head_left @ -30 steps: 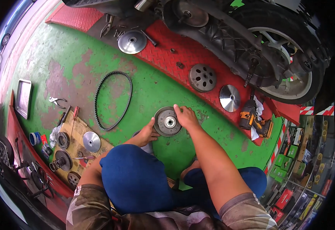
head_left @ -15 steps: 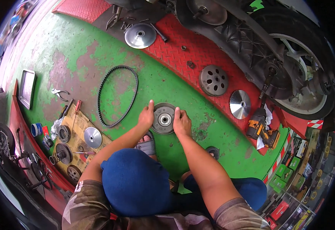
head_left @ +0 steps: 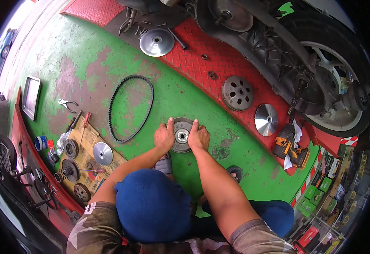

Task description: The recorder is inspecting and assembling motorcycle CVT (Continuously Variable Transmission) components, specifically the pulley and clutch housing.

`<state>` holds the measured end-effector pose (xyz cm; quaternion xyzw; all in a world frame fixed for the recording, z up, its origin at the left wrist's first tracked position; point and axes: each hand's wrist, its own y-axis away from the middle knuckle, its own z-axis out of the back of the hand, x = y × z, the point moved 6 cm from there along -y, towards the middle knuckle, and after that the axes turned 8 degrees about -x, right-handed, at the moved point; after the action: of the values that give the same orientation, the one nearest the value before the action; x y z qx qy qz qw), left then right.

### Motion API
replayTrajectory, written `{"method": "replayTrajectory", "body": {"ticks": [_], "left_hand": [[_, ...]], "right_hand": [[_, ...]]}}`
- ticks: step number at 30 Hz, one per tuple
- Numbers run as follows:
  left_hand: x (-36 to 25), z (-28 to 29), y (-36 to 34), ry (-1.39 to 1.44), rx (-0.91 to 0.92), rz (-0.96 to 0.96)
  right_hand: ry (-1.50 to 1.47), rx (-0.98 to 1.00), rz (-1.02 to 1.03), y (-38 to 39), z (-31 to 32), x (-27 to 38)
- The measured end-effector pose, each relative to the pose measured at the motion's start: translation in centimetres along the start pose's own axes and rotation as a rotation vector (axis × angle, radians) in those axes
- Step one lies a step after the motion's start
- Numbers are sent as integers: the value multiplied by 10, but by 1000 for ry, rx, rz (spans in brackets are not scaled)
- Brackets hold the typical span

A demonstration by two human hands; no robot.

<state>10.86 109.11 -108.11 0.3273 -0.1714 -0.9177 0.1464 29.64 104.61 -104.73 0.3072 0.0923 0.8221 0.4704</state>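
Note:
Between my two hands is a round grey scooter clutch assembly (head_left: 182,135), with a bright metal hub at its centre. My left hand (head_left: 164,136) is wrapped round its left side, thumb pointing away from me near the rim. On the opposite side my right hand (head_left: 199,136) grips the edge the same way. The fingers under the disc are hidden, and I cannot tell whether it touches the floor. Beyond my left hand, a black toothed drive belt (head_left: 110,111) lies in a loop. A slotted clutch bell (head_left: 237,93) rests on the red ramp to the right.
A scooter with its rear wheel (head_left: 335,80) stands at upper right. The red ramp (head_left: 202,44) holds shiny pulley discs (head_left: 266,120) and an impact wrench (head_left: 284,139). Cardboard (head_left: 92,146) with parts lies left, near pliers (head_left: 67,104) and a metal tray (head_left: 31,98).
My left hand has shifted slightly toward me and inward along the clutch's edge. The right hand keeps its hold. The whole view has moved a little.

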Motion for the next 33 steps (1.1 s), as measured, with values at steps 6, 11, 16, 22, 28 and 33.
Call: {"method": "replayTrajectory", "body": {"ticks": [6, 11, 16, 22, 28, 33], "left_hand": [[-23, 19, 13, 20, 4, -5], [-20, 13, 4, 10, 40, 15], [29, -7, -21, -55, 50, -154], [-14, 19, 9, 150, 85, 60], [-26, 12, 9, -15, 34, 144], [-17, 15, 5, -32, 6, 218]], "right_hand": [[31, 51, -84, 2, 6, -7], [-29, 6, -53, 7, 7, -6], [-76, 56, -18, 16, -11, 3], [-126, -60, 431, 17, 16, 6], [35, 110, 293, -17, -9, 4], [64, 147, 112, -11, -9, 30]]}}
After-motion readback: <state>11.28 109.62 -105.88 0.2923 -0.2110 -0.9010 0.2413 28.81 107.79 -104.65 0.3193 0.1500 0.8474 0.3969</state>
